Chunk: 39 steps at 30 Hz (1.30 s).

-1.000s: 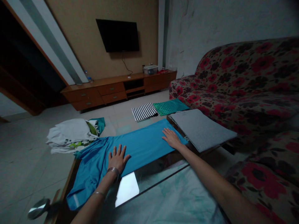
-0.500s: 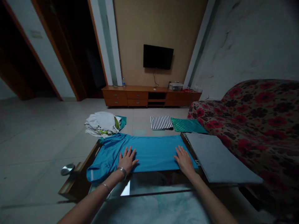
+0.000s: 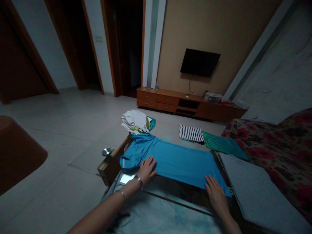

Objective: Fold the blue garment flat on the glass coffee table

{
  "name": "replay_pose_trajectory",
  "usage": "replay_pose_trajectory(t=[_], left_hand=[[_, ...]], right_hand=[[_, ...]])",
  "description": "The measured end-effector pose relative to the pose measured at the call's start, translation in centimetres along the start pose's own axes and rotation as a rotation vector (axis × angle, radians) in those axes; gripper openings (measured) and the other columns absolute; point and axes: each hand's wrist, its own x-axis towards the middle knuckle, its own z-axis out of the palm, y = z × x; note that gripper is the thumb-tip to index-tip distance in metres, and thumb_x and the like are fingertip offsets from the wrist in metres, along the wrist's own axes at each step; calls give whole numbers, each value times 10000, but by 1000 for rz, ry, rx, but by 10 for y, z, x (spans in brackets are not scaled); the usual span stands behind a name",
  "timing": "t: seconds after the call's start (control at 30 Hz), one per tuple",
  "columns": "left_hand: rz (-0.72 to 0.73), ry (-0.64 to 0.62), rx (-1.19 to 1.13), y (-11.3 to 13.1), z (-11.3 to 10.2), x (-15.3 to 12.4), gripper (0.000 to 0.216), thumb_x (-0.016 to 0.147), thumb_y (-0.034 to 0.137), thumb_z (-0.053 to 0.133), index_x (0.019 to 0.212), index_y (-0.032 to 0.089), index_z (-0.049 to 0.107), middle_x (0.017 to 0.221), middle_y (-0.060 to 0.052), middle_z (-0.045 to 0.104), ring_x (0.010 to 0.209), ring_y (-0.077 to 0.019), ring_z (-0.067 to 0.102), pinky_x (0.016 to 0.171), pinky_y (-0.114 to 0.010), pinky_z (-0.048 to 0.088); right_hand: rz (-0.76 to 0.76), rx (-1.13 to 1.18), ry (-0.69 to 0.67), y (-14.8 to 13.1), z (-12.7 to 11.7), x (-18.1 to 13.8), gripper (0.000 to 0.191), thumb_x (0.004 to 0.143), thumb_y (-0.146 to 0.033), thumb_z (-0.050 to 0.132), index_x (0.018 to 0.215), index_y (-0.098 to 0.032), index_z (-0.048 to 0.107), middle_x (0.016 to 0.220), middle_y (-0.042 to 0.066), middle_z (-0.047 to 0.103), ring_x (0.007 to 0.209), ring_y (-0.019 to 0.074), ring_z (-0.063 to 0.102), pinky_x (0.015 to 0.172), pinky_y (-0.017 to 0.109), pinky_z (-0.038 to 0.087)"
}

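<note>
A blue shirt lies spread across the dark glass-topped table, its long part smoothed flat and its left end bunched in wrinkles. My left hand rests palm down on the near edge of the cloth beside the crumpled part, fingers spread. Over at the right end, my right hand touches the shirt's near edge with its fingertips, fingers stretched out. Neither hand grips anything. Two bracelets circle my left wrist.
Beyond the table are a pile of white clothes, a folded striped cloth and a green cloth. A grey board-like sheet covers the table's right end. A flowered sofa stands right; a brown rounded object stands left.
The view has turned left, so the room appears shifted right. Both hands have slid nearer to me, from the middle of the shirt to its near edge. The shirt stays flat.
</note>
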Motion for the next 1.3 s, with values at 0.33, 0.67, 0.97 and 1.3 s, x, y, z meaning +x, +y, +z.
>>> replay_pose_trajectory(t=[0.33, 0.67, 0.97, 1.3], left_hand=[[-271, 450, 38, -69, -32, -92, 434, 803, 129, 445, 1225, 189, 528, 1318, -131, 501, 1273, -277, 380, 1056, -487, 266], [-273, 349, -66, -115, -36, -99, 180, 776, 206, 572, 942, 230, 636, 1335, -96, 486, 1314, -300, 311, 1052, -507, 258], [-242, 268, -195, -140, -43, -107, 149, 749, 230, 638, 898, 235, 633, 1251, -62, 524, 1233, -274, 368, 1017, -459, 274], [-348, 86, -354, -186, -81, -102, 277, 822, 447, 548, 880, 197, 651, 1031, -68, 595, 1037, -261, 479, 830, -375, 340]], right_hand=[[-342, 102, -227, -199, -49, 88, 315, 875, -282, 419, 1025, -204, 685, 1045, 107, 683, 1016, 235, 590, 915, 351, 441], [-1101, -51, -588, -462, -5, 174, 378, 773, -28, 494, 985, -259, 705, 939, 38, 621, 966, 190, 521, 736, 255, 384], [-1266, -391, -677, -496, 1, 178, 222, 782, -137, 551, 865, -240, 729, 964, 73, 653, 944, 224, 569, 741, 288, 387], [-909, -194, -693, -505, 8, 209, 317, 755, -103, 493, 978, -218, 686, 991, 11, 706, 921, 176, 625, 718, 222, 403]])
